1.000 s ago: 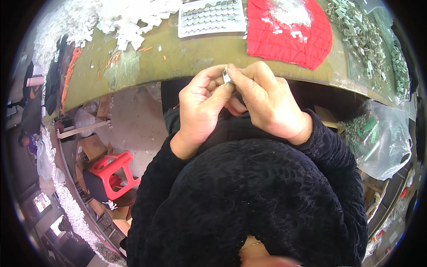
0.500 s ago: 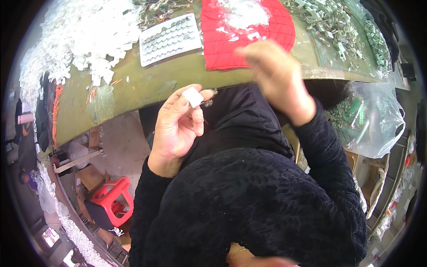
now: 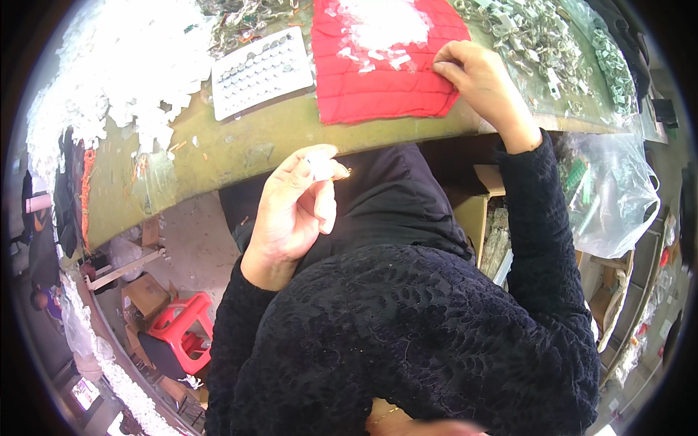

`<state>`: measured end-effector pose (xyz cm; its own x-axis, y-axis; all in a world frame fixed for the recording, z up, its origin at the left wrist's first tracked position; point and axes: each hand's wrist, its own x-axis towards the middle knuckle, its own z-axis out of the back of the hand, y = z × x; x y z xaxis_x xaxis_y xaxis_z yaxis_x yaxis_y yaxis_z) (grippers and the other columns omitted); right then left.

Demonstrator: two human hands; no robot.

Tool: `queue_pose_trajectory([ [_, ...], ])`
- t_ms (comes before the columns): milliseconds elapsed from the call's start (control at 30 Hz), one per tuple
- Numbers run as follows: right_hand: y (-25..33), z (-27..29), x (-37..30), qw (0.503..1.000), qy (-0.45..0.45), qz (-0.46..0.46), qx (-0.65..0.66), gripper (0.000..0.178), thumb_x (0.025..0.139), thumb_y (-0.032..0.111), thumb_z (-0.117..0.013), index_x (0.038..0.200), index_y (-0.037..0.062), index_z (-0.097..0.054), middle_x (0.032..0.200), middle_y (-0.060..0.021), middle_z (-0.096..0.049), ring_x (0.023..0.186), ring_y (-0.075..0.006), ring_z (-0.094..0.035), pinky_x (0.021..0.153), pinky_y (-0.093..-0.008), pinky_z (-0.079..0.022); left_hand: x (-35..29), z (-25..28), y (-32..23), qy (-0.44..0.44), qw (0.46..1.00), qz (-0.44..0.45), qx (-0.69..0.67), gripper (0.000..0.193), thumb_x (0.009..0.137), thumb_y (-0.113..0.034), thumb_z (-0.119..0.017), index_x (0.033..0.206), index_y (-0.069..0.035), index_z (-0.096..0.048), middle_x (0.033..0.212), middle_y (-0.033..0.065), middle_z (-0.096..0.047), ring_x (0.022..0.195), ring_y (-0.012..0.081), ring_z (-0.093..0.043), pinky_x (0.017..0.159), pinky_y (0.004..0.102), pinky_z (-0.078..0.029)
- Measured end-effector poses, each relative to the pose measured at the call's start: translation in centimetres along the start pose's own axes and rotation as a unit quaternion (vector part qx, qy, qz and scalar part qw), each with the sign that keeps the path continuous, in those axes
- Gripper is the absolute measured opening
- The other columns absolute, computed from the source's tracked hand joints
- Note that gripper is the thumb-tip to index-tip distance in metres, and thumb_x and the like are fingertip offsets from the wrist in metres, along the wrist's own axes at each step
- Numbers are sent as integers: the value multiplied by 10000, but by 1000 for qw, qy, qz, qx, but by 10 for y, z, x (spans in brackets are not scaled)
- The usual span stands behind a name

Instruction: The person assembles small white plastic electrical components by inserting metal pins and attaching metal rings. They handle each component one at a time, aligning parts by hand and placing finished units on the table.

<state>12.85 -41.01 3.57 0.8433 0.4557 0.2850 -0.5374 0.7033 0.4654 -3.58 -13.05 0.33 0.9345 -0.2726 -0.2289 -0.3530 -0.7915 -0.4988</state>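
My left hand [image 3: 287, 211] is closed in front of the table edge, above my lap. Its thumb and fingers pinch a small white square piece [image 3: 321, 169], and a tiny shiny bit shows just beyond the fingertips. My right hand [image 3: 486, 81] reaches over the right side of a red quilted cloth [image 3: 392, 102]. Thumb and forefinger are pinched together there; what lies between them, if anything, I cannot make out. A heap of small clear and white pieces [image 3: 385, 29] covers the cloth's far middle, left of my right hand.
Left of the cloth lies a white tray [image 3: 224, 107] with rows of round dark-topped items. A large white heap of pieces [image 3: 123, 58] fills the table's left. Metal clasps [image 3: 531, 43] lie at right. A plastic bag [image 3: 614, 196] hangs below; a red stool [image 3: 178, 330] stands left.
My right hand has moved away from me and to the right, onto the cloth's right side, its fingers now pinched. My left hand keeps its hold on the white piece. The view has shifted slightly.
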Motion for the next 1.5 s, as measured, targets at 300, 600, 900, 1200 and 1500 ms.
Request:
queue_pose_trajectory([
  [300,110,-25,-35,966,70,59,243,80,900,72,-648,944,5,-642,843,-102,-644,774,-220,-634,694,-316,-512,-3,-5,9,10,1000,3,-29,343,994,-259,-585,1172,34,-573,961,179,-687,550,180,-632,435,302,-530],
  [600,136,-29,-36,971,95,133,175,120,848,78,-669,927,21,-599,865,-146,-619,767,-351,-650,658,-403,-524,-13,-4,7,0,1000,-11,-7,335,1006,-297,-564,1101,24,-589,921,171,-686,527,169,-617,418,289,-519],
  [900,144,-29,-34,973,84,131,172,118,847,81,-665,925,23,-599,860,-147,-617,767,-351,-648,656,-408,-522,-17,-1,4,18,999,0,-29,327,1004,-292,-565,1097,19,-603,931,184,-698,502,175,-605,415,289,-513],
  [1200,99,-14,-15,994,-28,93,56,64,884,94,-632,922,42,-635,859,-134,-635,812,-316,-655,714,-389,-524,-16,-3,-1,8,999,6,-35,291,1000,-221,-576,1130,36,-612,922,188,-693,516,170,-619,418,284,-509],
  [1500,43,-10,38,977,-63,122,-162,167,819,15,-632,984,33,-651,927,-137,-643,887,-346,-623,791,-423,-503,-36,21,-5,-18,999,-15,27,333,994,-248,-579,1189,22,-572,928,156,-686,487,150,-560,412,272,-462],
])
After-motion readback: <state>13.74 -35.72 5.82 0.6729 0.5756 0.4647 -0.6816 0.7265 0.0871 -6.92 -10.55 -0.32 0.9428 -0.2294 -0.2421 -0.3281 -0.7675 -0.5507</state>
